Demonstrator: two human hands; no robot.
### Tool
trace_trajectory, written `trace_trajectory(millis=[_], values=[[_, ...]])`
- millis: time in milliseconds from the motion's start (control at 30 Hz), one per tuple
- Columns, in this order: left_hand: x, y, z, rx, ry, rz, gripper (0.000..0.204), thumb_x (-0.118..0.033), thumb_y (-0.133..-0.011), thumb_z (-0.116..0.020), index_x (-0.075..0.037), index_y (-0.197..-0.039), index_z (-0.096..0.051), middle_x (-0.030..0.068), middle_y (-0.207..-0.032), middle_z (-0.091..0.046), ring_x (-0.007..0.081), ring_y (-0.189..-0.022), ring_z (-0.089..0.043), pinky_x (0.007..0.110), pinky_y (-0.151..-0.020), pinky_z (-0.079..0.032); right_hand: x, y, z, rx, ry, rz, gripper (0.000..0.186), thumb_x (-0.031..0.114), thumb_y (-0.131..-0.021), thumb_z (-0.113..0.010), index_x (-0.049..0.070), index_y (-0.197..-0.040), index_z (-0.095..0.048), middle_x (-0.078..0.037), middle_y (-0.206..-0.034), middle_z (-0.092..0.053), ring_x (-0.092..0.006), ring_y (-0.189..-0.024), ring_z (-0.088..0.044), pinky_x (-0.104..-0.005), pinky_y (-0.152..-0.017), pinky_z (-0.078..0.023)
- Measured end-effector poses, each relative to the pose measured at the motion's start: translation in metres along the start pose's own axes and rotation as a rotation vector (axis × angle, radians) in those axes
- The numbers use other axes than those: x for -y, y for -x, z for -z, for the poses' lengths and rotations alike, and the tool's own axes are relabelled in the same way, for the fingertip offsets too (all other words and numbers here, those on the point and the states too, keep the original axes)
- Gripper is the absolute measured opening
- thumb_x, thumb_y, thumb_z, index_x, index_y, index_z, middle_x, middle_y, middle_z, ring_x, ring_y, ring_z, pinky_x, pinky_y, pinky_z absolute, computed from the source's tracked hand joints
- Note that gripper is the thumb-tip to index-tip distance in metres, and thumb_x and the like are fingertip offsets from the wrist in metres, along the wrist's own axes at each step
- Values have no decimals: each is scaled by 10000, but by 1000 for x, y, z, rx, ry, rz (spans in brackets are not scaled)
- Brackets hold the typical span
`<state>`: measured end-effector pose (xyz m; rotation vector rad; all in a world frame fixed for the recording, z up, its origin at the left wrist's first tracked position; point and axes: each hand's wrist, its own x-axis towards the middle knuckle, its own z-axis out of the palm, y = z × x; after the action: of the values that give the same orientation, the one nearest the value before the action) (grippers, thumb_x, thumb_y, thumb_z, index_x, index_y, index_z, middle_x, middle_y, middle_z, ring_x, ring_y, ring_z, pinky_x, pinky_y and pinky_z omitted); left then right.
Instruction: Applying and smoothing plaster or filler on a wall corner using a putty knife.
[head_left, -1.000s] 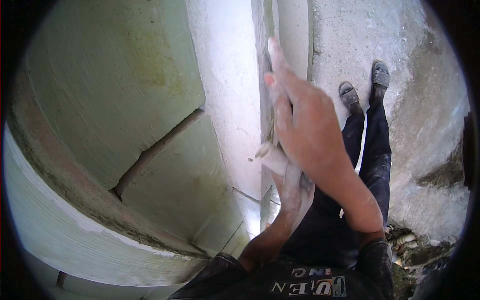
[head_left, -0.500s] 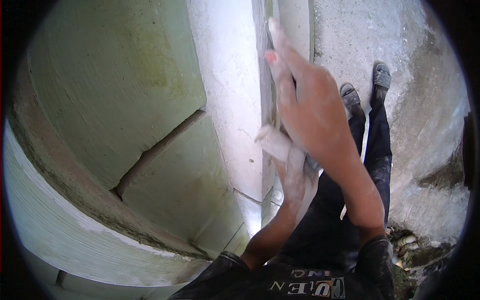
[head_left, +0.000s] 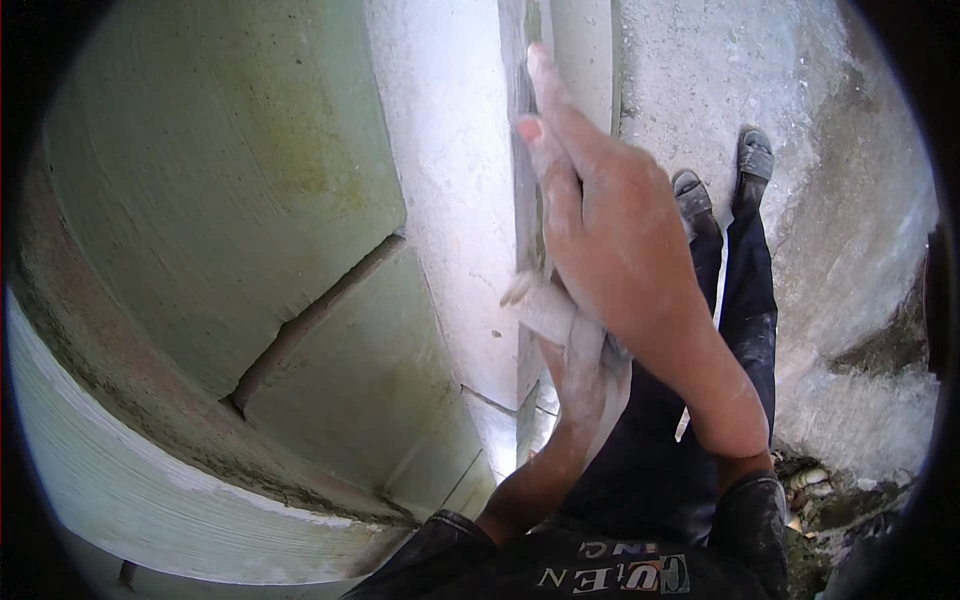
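My right hand (head_left: 622, 225) reaches up along the edge of a white plastered post (head_left: 460, 180). Its fingers are stretched out, their tips at the narrow side of the post, and the palm is turned from view. Just below it, partly covered by it, is my left hand (head_left: 570, 325), coated in white dust. The left thumb sticks out toward the post and the other fingers look curled. A bit of something grey-blue shows beside the left fingers, too hidden to name. Pale dust also marks the right fingers.
Left of the post is a pale green wall panel (head_left: 230, 170) crossed by a dark groove (head_left: 315, 315). A curved ledge (head_left: 150, 440) sweeps along the lower left. My sandalled feet (head_left: 755, 155) stand on a rough concrete floor (head_left: 840, 230), with rubble (head_left: 810, 480) at the lower right.
The view has shifted slightly, so the post and both hands sit a little lower and further left. My left hand has dropped slightly against the post; the right keeps nearly the same place.
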<state>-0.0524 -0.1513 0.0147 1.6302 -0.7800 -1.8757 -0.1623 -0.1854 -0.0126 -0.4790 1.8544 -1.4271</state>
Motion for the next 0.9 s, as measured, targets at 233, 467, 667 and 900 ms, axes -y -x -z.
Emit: trace_trajectory(millis=[233,467,667,900], values=[[-6,16,4,19,-34,19,480,-84,-990,-606,-120,-1401,-359,55,-1266,-526,122,-1067,-570,307,-809,-505,0,1,1,-78,-3,49,498,134,-1015,-506,57,-1501,-431,-265,-1027,-702,-408,-932,-694,-433,-887,-515],[-16,9,-15,-39,-34,129,467,-77,-998,-590,-147,-1401,-365,50,-1289,-520,129,-1093,-569,335,-822,-515,3,-20,8,-47,17,7,505,120,-1015,-501,30,-1504,-410,-263,-928,-697,-406,-767,-680,-440,-771,-514],[-8,16,-2,-16,80,107,465,-64,-994,-582,-113,-1413,-385,57,-1301,-534,129,-1118,-580,313,-850,-523,11,-6,14,124,-58,-112,528,79,-1002,-510,34,-1516,-396,-260,-953,-705,-375,-799,-711,-411,-770,-528],[-7,21,-7,-102,104,127,476,-68,-989,-586,-90,-1424,-392,66,-1307,-556,131,-1113,-602,303,-847,-536,5,-12,12,7,-30,-24,525,63,-997,-507,32,-1511,-406,-268,-979,-704,-373,-891,-721,-398,-827,-532]])
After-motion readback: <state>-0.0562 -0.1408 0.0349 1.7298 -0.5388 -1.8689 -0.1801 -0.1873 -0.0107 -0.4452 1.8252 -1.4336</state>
